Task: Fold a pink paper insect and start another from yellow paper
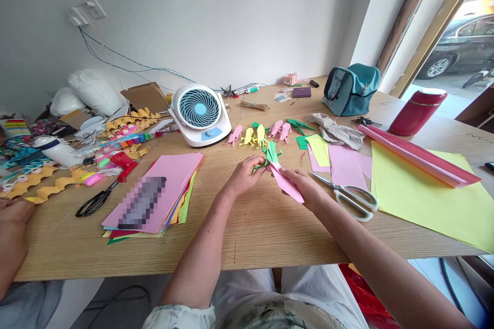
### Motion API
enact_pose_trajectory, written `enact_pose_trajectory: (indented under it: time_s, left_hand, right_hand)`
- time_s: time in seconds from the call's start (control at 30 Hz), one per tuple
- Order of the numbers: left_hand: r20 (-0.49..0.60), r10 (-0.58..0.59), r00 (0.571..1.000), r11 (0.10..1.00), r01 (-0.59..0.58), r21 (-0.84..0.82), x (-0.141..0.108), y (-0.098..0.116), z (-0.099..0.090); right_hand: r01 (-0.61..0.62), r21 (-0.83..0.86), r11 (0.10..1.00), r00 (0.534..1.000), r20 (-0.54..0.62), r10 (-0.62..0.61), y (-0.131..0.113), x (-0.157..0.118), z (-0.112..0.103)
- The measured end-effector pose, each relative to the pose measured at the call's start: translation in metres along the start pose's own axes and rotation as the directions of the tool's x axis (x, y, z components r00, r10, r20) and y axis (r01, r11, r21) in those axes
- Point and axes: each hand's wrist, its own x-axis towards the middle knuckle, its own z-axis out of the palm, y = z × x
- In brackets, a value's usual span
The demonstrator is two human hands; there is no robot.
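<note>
Above the wooden table [247, 236] my left hand [247, 172] has its fingers closed at the left end of a pink folded paper [286, 185]. My right hand [304, 187] grips the same paper from the right, with its pointed end sticking out toward me. Just behind my fingertips is a green folded paper figure [272, 151]; whether it touches my left hand I cannot tell. Several small yellow figures [261, 135] and pink figures [284, 132] stand farther back. White-handled scissors [355, 200] lie right of my right hand.
A stack of coloured paper [177, 164] and a white fan [200, 113] are on the left. Yellow sheets [424, 200], a pink roll [420, 157], a red bottle [419, 111] and a teal bag [351, 90] are on the right. Another person's hand [13, 226] rests at the far left.
</note>
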Motion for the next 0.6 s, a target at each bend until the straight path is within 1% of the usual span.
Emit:
enact_pose_trajectory:
  time_s: [0.1,0.17,0.23,0.3,0.4,0.47,0.53,0.6]
  left_hand:
    - [0.071,-0.069,0.995,0.989,0.078,-0.128,-0.001,-0.001,-0.005]
    - [0.118,-0.082,0.99,0.977,0.103,-0.188,-0.002,-0.001,-0.007]
    - [0.124,-0.064,0.99,0.979,0.086,-0.187,-0.002,-0.002,-0.009]
    - [0.084,-0.037,0.996,0.989,0.048,-0.139,-0.002,-0.003,-0.011]
    - [0.02,-0.019,1.0,0.997,0.021,-0.069,-0.002,-0.004,-0.014]
    - [0.027,-0.015,1.0,0.997,0.017,-0.078,-0.001,-0.005,-0.015]
    - [0.065,-0.022,0.998,0.992,0.03,-0.126,-0.001,-0.007,-0.013]
    - [0.097,-0.054,0.994,0.983,0.07,-0.17,-0.002,-0.009,-0.011]
  right_hand:
    - [0.022,-0.023,1.0,1.0,-0.001,-0.022,-0.003,-0.002,0.001]
    - [0.016,-0.005,1.0,0.999,0.031,-0.016,-0.004,-0.003,0.002]
    - [0.018,0.021,1.0,0.996,0.09,-0.02,-0.004,-0.004,0.003]
    - [0.055,0.019,0.998,0.989,0.133,-0.057,-0.003,-0.005,0.006]
    - [0.173,-0.092,0.981,0.982,0.094,-0.165,-0.002,-0.007,0.012]
    - [0.22,-0.169,0.961,0.975,0.044,-0.216,-0.001,-0.008,0.015]
    - [0.218,-0.198,0.956,0.975,0.008,-0.221,-0.001,-0.008,0.016]
    - [0.198,-0.196,0.961,0.979,-0.007,-0.203,0.0,-0.007,0.015]
